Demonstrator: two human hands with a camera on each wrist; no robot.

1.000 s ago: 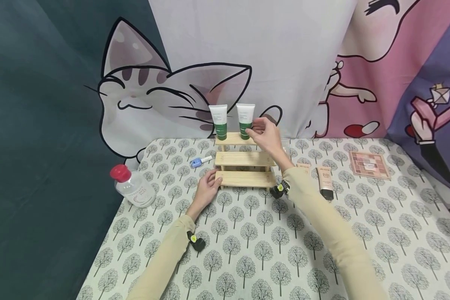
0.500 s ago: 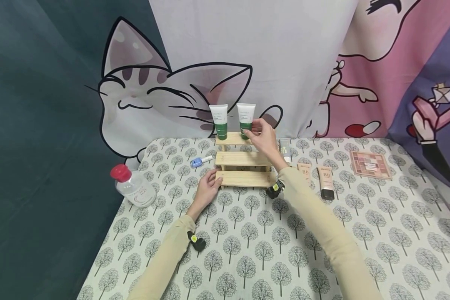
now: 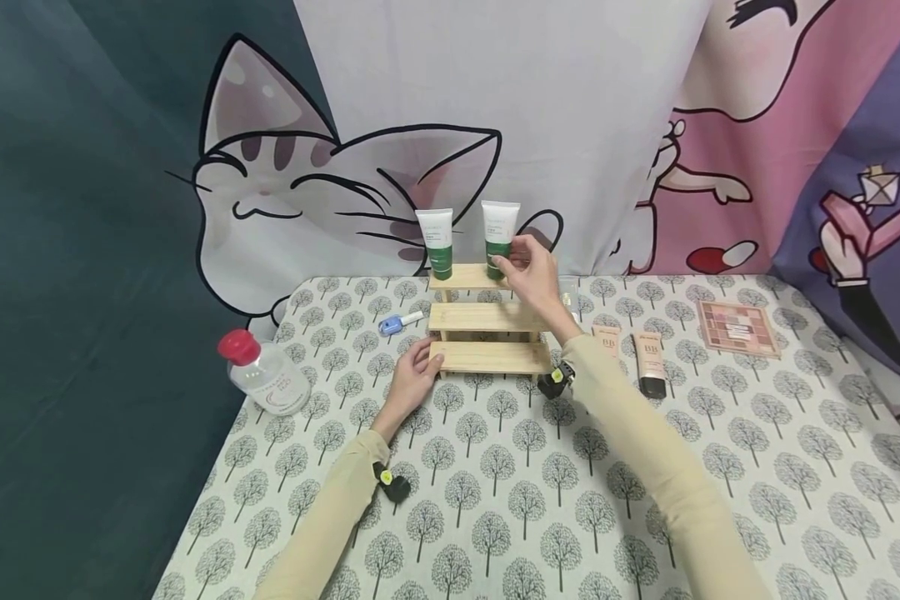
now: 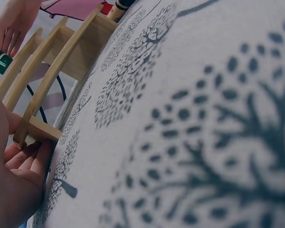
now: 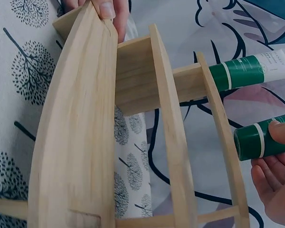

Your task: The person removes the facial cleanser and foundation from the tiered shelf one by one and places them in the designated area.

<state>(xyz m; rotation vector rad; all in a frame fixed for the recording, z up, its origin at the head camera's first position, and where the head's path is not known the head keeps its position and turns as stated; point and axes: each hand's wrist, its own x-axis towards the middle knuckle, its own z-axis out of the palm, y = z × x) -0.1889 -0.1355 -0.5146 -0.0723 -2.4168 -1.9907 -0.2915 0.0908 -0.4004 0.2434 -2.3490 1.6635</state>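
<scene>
A three-tier wooden display rack (image 3: 491, 357) stands mid-table. At its lowest board, my left hand (image 3: 412, 375) holds the left end, thumb on top and fingers beneath, as the left wrist view shows. One white-and-green squeeze tube (image 3: 437, 242) stands upright, cap down, on the left of the top board. To its right, a matching squeeze tube (image 3: 499, 227) is pinched near its green lower part by my right hand (image 3: 534, 271). Its cap (image 5: 249, 143) is at the top board; whether it touches the wood, I cannot tell.
Left of the rack lies a blue nail polish bottle (image 3: 401, 323); farther left stands a clear bottle with a red cap (image 3: 270, 375). Two BB cream tubes, the nearer one (image 3: 650, 364) black-capped, and a makeup palette (image 3: 738, 328) lie right. A pale tube (image 3: 568, 293) is partly hidden behind my right arm.
My right hand has shifted the pinched tube a little to the right, away from the other one. The left hand and the rack look the same.
</scene>
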